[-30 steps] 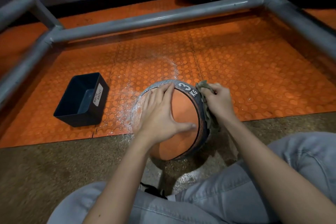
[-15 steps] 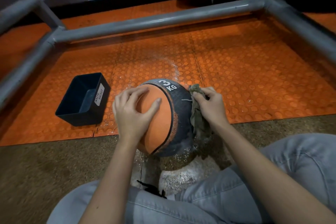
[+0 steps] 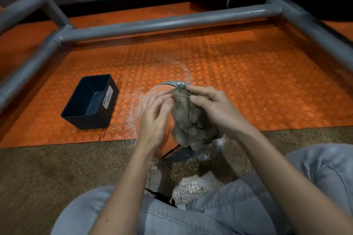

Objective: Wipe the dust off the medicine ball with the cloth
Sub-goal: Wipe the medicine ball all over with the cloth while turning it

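My right hand grips the cloth, fingers curled round its top. My left hand is at the cloth's left edge, blurred; I cannot tell whether it pinches. Both are over the ball, which sits where the orange studded mat meets the brown speckled floor. A grey pipe frame borders the mat. A black bin stands left of the ball, apart. White dust lies between them. Ball: orange, dark band, mostly hidden by cloth and hands.
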A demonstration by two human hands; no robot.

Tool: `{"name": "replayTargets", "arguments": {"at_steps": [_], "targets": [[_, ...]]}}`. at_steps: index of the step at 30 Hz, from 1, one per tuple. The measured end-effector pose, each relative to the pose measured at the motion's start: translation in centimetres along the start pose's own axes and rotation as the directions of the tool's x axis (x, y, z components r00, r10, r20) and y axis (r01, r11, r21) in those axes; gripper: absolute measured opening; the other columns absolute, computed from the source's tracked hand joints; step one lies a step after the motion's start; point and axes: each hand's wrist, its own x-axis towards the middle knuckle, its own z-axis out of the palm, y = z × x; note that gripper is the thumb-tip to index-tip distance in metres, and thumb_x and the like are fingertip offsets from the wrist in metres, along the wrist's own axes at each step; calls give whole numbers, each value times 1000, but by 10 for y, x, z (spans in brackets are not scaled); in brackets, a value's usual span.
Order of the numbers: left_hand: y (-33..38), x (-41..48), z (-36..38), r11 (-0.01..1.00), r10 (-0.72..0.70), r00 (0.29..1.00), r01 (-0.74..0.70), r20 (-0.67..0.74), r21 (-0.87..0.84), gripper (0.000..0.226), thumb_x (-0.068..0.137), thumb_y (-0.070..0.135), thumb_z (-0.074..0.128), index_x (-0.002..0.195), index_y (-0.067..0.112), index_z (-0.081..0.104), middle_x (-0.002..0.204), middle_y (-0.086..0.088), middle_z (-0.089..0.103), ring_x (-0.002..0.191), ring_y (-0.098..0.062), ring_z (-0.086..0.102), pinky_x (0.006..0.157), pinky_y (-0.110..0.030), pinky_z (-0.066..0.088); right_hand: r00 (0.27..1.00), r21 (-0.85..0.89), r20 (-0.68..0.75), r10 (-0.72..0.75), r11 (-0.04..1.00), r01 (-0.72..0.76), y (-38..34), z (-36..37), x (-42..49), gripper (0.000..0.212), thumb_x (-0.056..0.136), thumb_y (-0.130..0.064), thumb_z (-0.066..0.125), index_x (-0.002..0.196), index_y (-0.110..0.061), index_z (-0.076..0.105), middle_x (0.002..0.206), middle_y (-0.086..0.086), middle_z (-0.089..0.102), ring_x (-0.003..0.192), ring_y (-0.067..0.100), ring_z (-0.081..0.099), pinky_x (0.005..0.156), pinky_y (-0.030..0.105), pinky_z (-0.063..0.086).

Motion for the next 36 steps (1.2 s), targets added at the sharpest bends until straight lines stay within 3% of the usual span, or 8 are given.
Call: {"name": "replayTargets", "arguments": {"at_steps": [5, 10, 15, 22, 27, 30, 33, 36], "targets": [[-1, 1, 0, 996, 48, 992, -56, 117, 66, 17, 66, 52, 62, 78, 42, 54, 114, 28, 51, 112, 19, 33, 93, 0, 19, 1000, 8, 18, -1, 1000, 1, 7, -12, 0, 30, 95, -3, 50, 118, -17, 65, 119, 8, 53, 97, 9, 56, 84, 16, 49], [-2, 5, -10, 941, -70, 994, 93, 83, -325, 5, 63, 26, 62, 67, 25, 60, 80, 14, 64, 82, -8, 58, 76, -32, 47, 979, -83, -118, -163, 985, 154, 5, -13, 10, 28, 94, 1, 50, 95, -22, 67, 97, 9, 54, 63, 3, 47, 59, 9, 38], [-4, 14, -16, 882, -173, 984, 138, -39, -451, 17, 63, 4, 52, 67, 20, 48, 61, 14, 49, 58, -4, 42, 53, -21, 34, 945, -332, -54, -323, 898, 288, 16, 14, 33, 30, 95, -5, 44, 107, -16, 69, 104, -6, 55, 105, 15, 45, 86, 2, 24], [-5, 13, -8, 994, -42, 989, 27, -145, -107, 31, 70, -3, 51, 68, 27, 49, 67, 17, 54, 67, 3, 49, 65, -13, 38, 977, -77, -25, -213, 974, 211, 31, 3, 36, 29, 97, -5, 42, 102, -21, 66, 108, -13, 58, 114, 9, 48, 110, 29, 24], [-5, 8, -5, 979, -79, 943, 135, -324, 153, 36, 82, -5, 51, 79, 30, 61, 92, 11, 55, 101, -17, 47, 90, -34, 34, 960, -339, 47, -277, 899, 276, 49, -4, 30, 34, 102, -20, 40, 134, -20, 53, 133, -14, 46, 129, 9, 32, 93, -3, 13], [8, -8, 14, 965, -160, 949, 209, -271, 161, 25, 88, 22, 46, 103, 24, 65, 128, -4, 43, 122, -17, 32, 106, -37, 19, 950, -408, 10, -313, 866, 290, 53, -3, 31, 37, 103, -19, 35, 138, -15, 47, 139, -5, 46, 124, 6, 29, 95, 9, 18], [14, -23, 30, 917, -24, 994, 66, -110, 393, 69, 76, 65, 42, 129, 21, 53, 139, -6, 32, 128, -16, 24, 107, -35, 10, 943, -414, -9, -333, 859, 300, 60, -11, 36, 37, 103, -22, 34, 134, -12, 51, 135, 3, 50, 125, 17, 36, 93, 4, 18], [15, -22, 34, 872, 41, 998, -11, -49, 489, 72, 71, 66, 47, 130, 25, 51, 140, -2, 33, 128, -16, 23, 104, -34, 10, 945, -404, -32, -326, 869, 286, 68, -22, 40, 46, 98, -30, 28, 130, -12, 54, 132, 1, 53, 127, 18, 41, 95, 0, 15]]}}
